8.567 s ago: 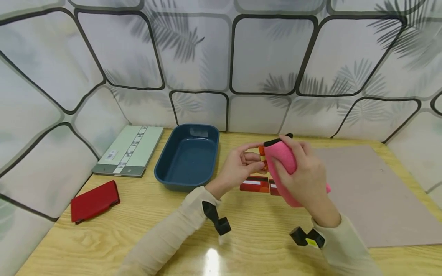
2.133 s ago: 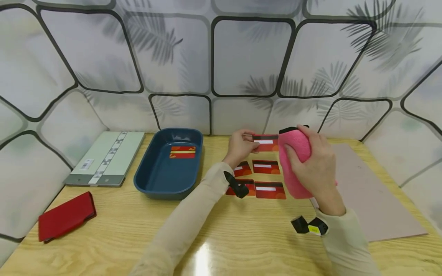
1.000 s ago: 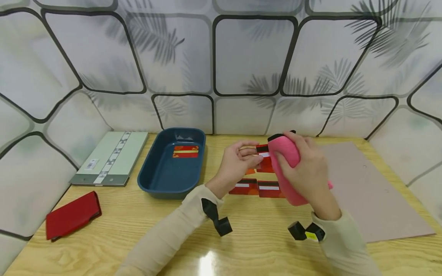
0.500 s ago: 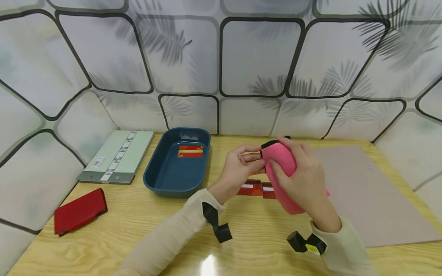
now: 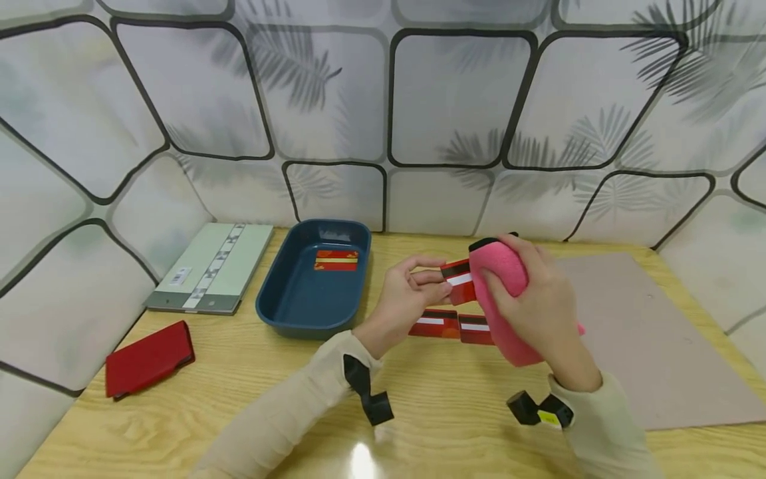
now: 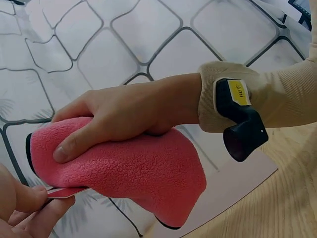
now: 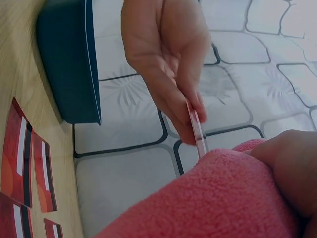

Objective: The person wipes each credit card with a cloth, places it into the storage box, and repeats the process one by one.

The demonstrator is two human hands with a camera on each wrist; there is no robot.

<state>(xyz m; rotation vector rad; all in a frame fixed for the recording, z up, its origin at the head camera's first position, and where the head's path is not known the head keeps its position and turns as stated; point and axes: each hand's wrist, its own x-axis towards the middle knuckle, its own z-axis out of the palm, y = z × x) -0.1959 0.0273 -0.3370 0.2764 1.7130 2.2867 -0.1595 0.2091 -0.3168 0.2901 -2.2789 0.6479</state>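
Observation:
My left hand (image 5: pixel 402 299) pinches the left edge of a red card (image 5: pixel 459 282) with a black stripe and a white strip, holding it above the table. A folded pink cloth (image 5: pixel 504 299) with black edging is gripped by my right hand (image 5: pixel 541 303) and covers the card's right end. In the left wrist view the card (image 6: pixel 67 192) shows as a thin edge under the cloth (image 6: pixel 133 163). Below the hands, red cards (image 5: pixel 434 324) lie on the table, partly hidden by the cloth and hand; several show in the right wrist view, one red card (image 7: pixel 17 151) nearest.
A blue tray (image 5: pixel 311 313) with one red and gold card (image 5: pixel 336 260) inside stands left of my hands. Farther left are a pale green notebook (image 5: pixel 209 269) and a red wallet (image 5: pixel 149 359). A grey-brown board (image 5: pixel 658 346) lies at the right.
A card entered the tray between the oldest frame and 2.1 seconds ago. Since then my left hand lifted another card to the cloth. Just now the cloth shifted right, uncovering more of the card.

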